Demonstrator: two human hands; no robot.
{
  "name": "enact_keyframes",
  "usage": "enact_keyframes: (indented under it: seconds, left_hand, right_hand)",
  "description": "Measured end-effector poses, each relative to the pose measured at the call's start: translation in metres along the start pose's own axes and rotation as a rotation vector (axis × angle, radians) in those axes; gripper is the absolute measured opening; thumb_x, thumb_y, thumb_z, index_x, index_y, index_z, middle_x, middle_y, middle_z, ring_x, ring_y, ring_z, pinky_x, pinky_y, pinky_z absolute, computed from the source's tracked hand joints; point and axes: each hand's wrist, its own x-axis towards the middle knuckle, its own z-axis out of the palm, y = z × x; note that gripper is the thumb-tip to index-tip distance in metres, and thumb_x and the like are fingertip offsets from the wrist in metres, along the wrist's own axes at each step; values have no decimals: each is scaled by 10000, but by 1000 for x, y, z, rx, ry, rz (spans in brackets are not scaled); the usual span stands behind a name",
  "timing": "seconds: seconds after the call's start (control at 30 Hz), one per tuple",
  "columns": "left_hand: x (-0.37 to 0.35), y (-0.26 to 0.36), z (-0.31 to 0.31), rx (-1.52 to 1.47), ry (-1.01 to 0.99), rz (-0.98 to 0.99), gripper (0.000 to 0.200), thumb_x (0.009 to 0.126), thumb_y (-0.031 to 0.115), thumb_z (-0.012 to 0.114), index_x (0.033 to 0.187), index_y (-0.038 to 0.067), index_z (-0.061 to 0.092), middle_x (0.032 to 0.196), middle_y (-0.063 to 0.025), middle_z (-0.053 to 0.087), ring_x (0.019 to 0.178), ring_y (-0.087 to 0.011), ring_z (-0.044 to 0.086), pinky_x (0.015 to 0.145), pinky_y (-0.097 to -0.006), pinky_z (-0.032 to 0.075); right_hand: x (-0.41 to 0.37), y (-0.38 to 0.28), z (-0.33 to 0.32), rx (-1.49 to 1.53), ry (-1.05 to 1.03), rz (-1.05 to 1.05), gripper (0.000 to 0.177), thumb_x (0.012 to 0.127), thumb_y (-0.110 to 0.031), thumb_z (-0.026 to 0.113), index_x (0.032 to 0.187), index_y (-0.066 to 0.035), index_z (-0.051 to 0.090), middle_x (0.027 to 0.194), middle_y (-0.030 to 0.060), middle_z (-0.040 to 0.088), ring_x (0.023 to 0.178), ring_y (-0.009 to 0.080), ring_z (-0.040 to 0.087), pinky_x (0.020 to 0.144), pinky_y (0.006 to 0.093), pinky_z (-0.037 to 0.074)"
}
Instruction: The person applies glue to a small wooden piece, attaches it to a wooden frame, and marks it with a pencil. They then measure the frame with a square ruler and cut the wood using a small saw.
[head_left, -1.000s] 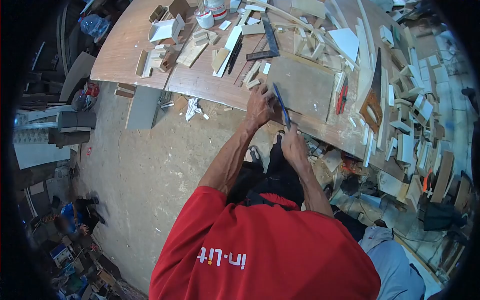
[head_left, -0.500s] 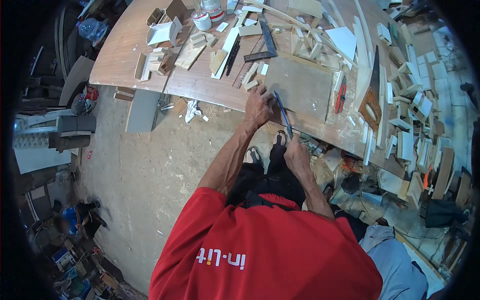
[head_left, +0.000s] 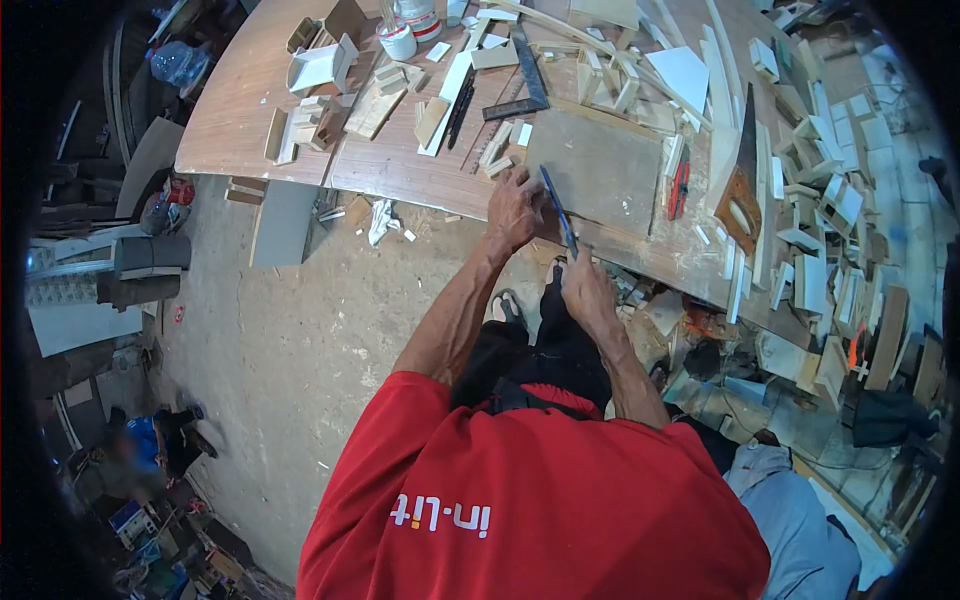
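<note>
My right hand (head_left: 588,288) is closed round the handle end of a long thin blue tool (head_left: 557,208), whose tip points up and left over the table edge. My left hand (head_left: 516,208) rests at the table's front edge with its fingers bent and pressed together; what they hold, if anything, is hidden. Just beyond my left hand lie small wood blocks (head_left: 495,150). A flat grey-brown board (head_left: 595,165) lies to the right of the blue tool's tip.
A handsaw (head_left: 742,205) and red pliers (head_left: 679,188) lie right on the wooden table (head_left: 235,125). A black square (head_left: 530,75), wood strips and white pots (head_left: 398,42) sit further back. Wood offcuts (head_left: 805,260) crowd the right. One person (head_left: 150,440) is lower left, another (head_left: 785,520) lower right.
My right hand and the blue tool have moved slightly up and left, toward the table. My left hand stays nearly in place.
</note>
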Motion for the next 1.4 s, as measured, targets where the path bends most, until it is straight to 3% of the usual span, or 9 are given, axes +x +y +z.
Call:
enact_keyframes:
  seconds: [0.07, 0.27, 0.43, 0.6, 0.7, 0.77, 1.2, 1.27, 1.4]
  left_hand:
    - [4, -4, 2, -14, 32, 22, 77, 729, 100, 659, 787, 52, 641, 866, -127, 528, 909, -348, 511, 802, -434, 439]
    - [1, -2, 0, 52, -33, 5, 89, 777, 142, 646, 816, 65, 624, 899, -120, 515, 919, -349, 492, 784, -426, 443]
    - [0, -2, 3, 19, 1, -9, 79, 767, 129, 649, 818, 70, 633, 894, -122, 522, 914, -346, 494, 788, -422, 441]
    - [2, 2, -3, -8, 0, 7, 101, 724, 94, 672, 804, 43, 637, 871, -130, 524, 900, -357, 513, 798, -436, 438]
    - [0, 0, -1, -12, 12, 0, 102, 727, 95, 670, 809, 47, 633, 874, -130, 526, 904, -356, 512, 803, -437, 436]
    - [1, 3, 0, -19, -2, -14, 102, 728, 94, 669, 812, 49, 632, 874, -130, 526, 907, -356, 512, 808, -437, 435]
    - [2, 3, -3, 17, -37, 6, 112, 724, 78, 675, 821, 43, 632, 906, -131, 546, 931, -355, 520, 837, -437, 437]
    - [3, 0, 0, 2, -9, 33, 113, 723, 77, 674, 823, 44, 634, 905, -132, 548, 934, -353, 521, 838, -436, 438]
    - [1, 2, 0, 60, -47, -3, 114, 725, 83, 671, 827, 43, 638, 899, -135, 550, 930, -353, 524, 838, -433, 439]
  right_hand:
    - [0, -2, -5, -17, -67, 34, 314, 941, -240, 431, 1087, 32, 487, 822, 350, 609, 826, 527, 594, 706, 595, 448]
    - [13, 5, 16, -8, 38, -25, 284, 946, -236, 424, 1077, 12, 468, 770, 332, 612, 797, 531, 593, 683, 598, 443]
    - [6, 18, 16, 25, -42, 7, 269, 939, -208, 432, 1069, 27, 443, 739, 318, 609, 779, 527, 594, 673, 596, 448]
    - [2, 7, 10, -8, 30, -21, 243, 938, -195, 444, 1054, 18, 441, 734, 320, 607, 763, 520, 599, 673, 603, 446]
    - [-7, 12, 10, -9, -20, 67, 231, 935, -199, 451, 1020, 17, 451, 740, 319, 609, 752, 513, 605, 663, 604, 445]
    - [8, 14, 17, 27, 31, -16, 240, 932, -212, 448, 1016, 13, 457, 744, 322, 608, 747, 514, 606, 655, 603, 443]
    - [-4, 16, 17, 66, 112, -66, 256, 943, -246, 450, 1000, 3, 469, 747, 318, 607, 742, 525, 595, 644, 608, 433]
    - [-12, 14, 10, -21, -18, 50, 244, 896, -155, 412, 1040, 40, 440, 789, 327, 615, 782, 519, 603, 682, 583, 464]
    - [8, 15, 22, 1, 46, -35, 286, 943, -244, 464, 1022, 31, 474, 733, 312, 606, 724, 509, 602, 633, 588, 445]
